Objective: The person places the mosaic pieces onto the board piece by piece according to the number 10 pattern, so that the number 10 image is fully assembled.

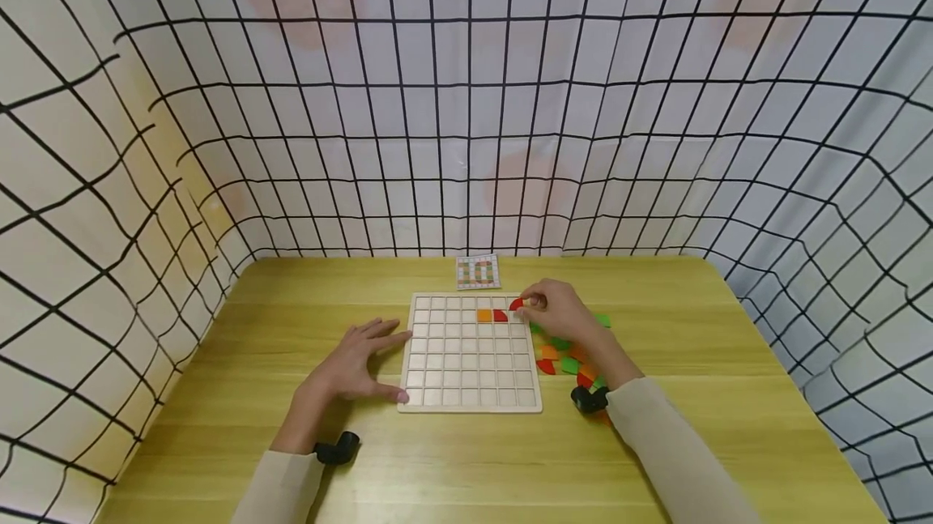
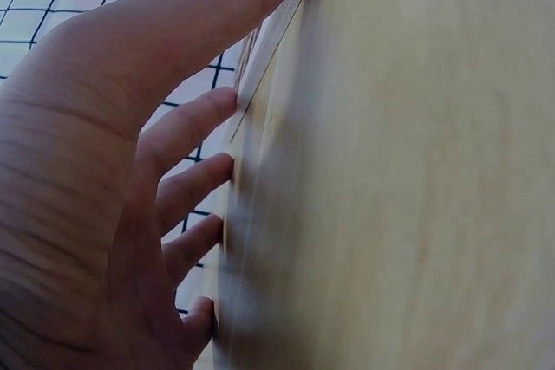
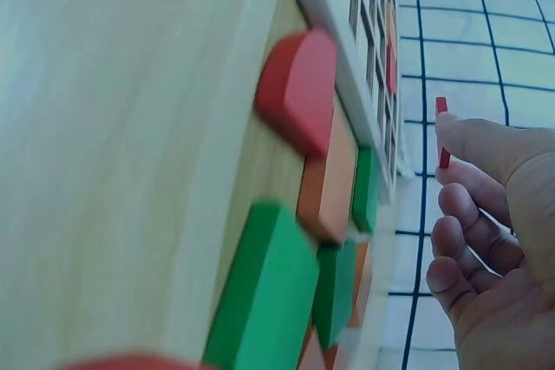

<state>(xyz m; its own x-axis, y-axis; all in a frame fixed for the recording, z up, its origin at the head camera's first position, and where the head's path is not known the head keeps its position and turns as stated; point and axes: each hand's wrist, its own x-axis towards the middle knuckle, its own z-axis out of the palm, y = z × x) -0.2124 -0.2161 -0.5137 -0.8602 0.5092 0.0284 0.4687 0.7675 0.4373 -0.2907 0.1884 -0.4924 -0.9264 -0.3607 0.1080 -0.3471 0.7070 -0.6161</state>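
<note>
A white grid board (image 1: 470,406) of square cells lies flat on the table. An orange square tile (image 1: 484,316) and a red quarter-round tile (image 1: 500,316) sit side by side in cells of its second row. Above the board's upper right corner, my right hand (image 1: 560,312) pinches another red tile (image 1: 516,304) between thumb and fingertips; the right wrist view shows this red tile (image 3: 442,132) edge-on. My left hand (image 1: 357,362) is spread at the board's left edge, its thumb and a fingertip touching the rim. In the left wrist view the left hand's (image 2: 130,171) fingers are apart.
Loose red, orange and green tiles (image 1: 569,365) lie right of the board, partly beneath my right forearm. A small card with a coloured grid pattern (image 1: 478,272) lies behind the board. Black-gridded white walls (image 1: 466,135) border the wooden table (image 1: 306,297) at the back and sides.
</note>
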